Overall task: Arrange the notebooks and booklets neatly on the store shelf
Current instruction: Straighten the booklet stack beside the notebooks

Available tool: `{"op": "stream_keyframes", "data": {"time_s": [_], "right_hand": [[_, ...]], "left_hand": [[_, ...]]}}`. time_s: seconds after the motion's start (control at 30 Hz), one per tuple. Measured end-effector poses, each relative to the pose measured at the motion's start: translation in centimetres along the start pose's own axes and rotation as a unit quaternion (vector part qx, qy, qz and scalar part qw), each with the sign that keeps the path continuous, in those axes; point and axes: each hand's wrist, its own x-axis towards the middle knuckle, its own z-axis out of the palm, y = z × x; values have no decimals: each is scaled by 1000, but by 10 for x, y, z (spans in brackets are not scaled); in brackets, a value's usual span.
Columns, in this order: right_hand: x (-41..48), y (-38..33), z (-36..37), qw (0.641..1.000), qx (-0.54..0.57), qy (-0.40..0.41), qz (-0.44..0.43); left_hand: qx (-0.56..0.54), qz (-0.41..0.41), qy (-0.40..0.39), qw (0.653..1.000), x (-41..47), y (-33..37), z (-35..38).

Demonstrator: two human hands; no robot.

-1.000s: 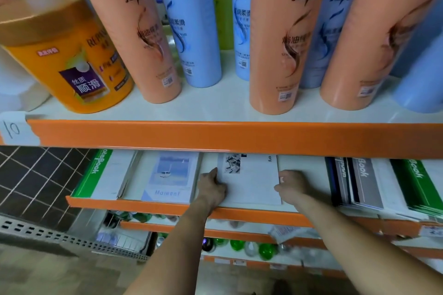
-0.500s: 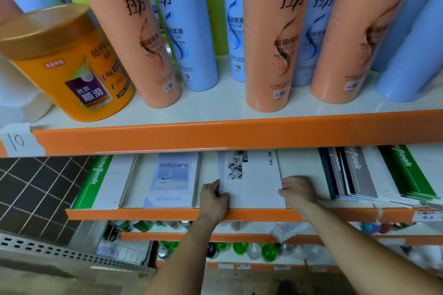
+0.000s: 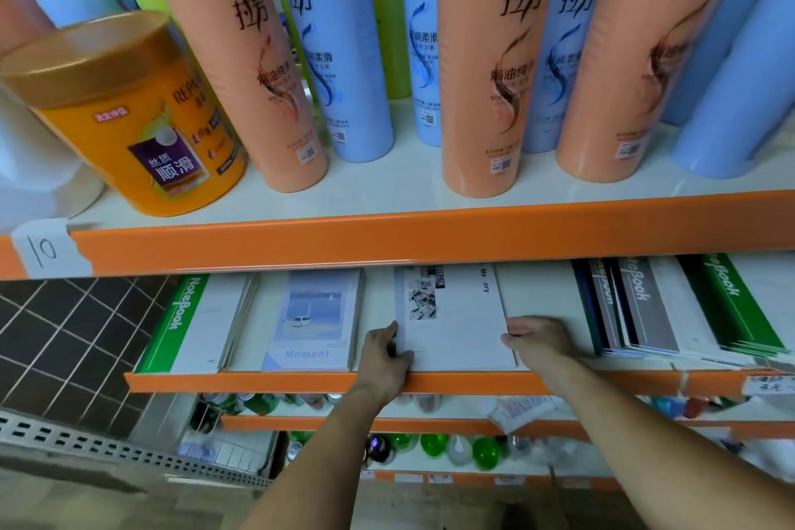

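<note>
A white "Memory" booklet [image 3: 456,327] lies flat on the middle shelf [image 3: 301,382], near its orange front lip. My left hand [image 3: 385,357] grips its left edge, thumb on the cover. My right hand [image 3: 537,338] holds the right edge with curled fingers. Left of it lies a pale blue "Moment" booklet [image 3: 312,323], and further left a green-spined NoteBook stack [image 3: 193,323]. At the right, grey NoteBooks [image 3: 632,306] and green NoteBooks [image 3: 731,306] fan out over one another.
The upper shelf [image 3: 430,237] overhangs the booklets and carries tall orange and blue shampoo bottles [image 3: 486,65] and an orange jar [image 3: 124,116]. Lower shelves hold green and clear bottles [image 3: 434,445]. Dark tiled floor [image 3: 56,336] shows at the left.
Both hands stay on the white booklet's edges. The booklet has slid slightly toward the front lip while the view tilted a little.
</note>
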Motion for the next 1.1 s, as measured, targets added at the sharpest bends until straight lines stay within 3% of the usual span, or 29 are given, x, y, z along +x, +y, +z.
{"op": "stream_keyframes", "data": {"time_s": [0.33,0.53,0.73,0.87,1.1], "right_hand": [[2,6,-3,1000,6,-14,3],[2,5,-1,1000,8,-9,8],[6,3,-5,999,-14,-26,23],[7,2,-6,998,-38,-36,25],[8,-5,-11,994,-95,-57,5]], "left_hand": [[-36,41,-16,998,-4,8,-5],[-1,60,2,998,7,-8,2],[18,42,19,999,14,-22,10],[55,16,33,998,-10,4,9],[115,-21,105,988,-12,1,28]]}}
